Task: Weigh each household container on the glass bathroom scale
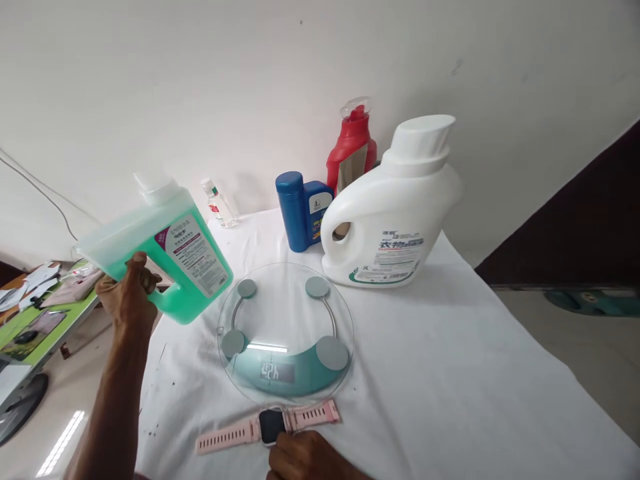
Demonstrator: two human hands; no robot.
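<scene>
My left hand [129, 290] grips the handle of a translucent jug [195, 247] of green liquid. The jug is tilted and held up at the left edge of the table, beside a round glass bathroom scale [287, 367]. Digits show on the scale's display, too unclear to read surely. In front of the scale lies a smartwatch [273, 425] with a pink strap, stretched out flat. My right hand [305, 457] has its fingers curled at the lower edge of the watch case; the fingertips are partly hidden.
On the white-covered table [450, 373] stand a large white detergent bottle [395, 213], a blue bottle [293, 213], a red bottle [353, 150] and a small clear bottle [220, 207]. A wall rises behind. A green-topped desk [75, 303] holds papers at left.
</scene>
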